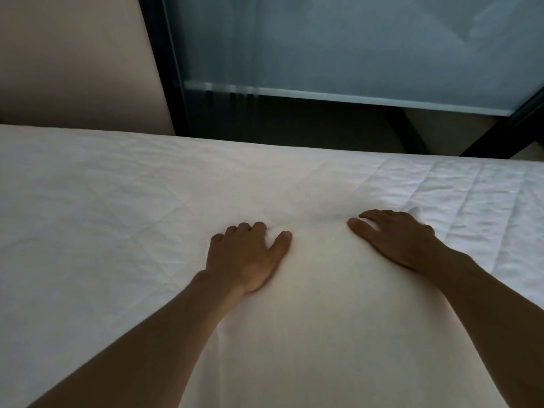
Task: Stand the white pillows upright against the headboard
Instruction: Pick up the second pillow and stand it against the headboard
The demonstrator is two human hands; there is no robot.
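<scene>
Dim light falls on a beige padded headboard (73, 54) at upper left, with a frosted glass panel (353, 39) in a dark frame to its right. Below them spreads the bed (88, 201) in a white sheet. The left hand (247, 254) grips the far edge of the white pillow (323, 319), its fingers (244, 228) curled into the fabric. The pillow lies on the bed, well apart from the headboard. The right hand (394, 240) rests on the pillow's far right corner, fingers (374, 214) fairly straight and slightly spread. A quilted cover (471, 195) shows at right.

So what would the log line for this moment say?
left hand: grips white pillow at far edge | right hand: rests flat on it | pillow: on bed, not against headboard
</scene>
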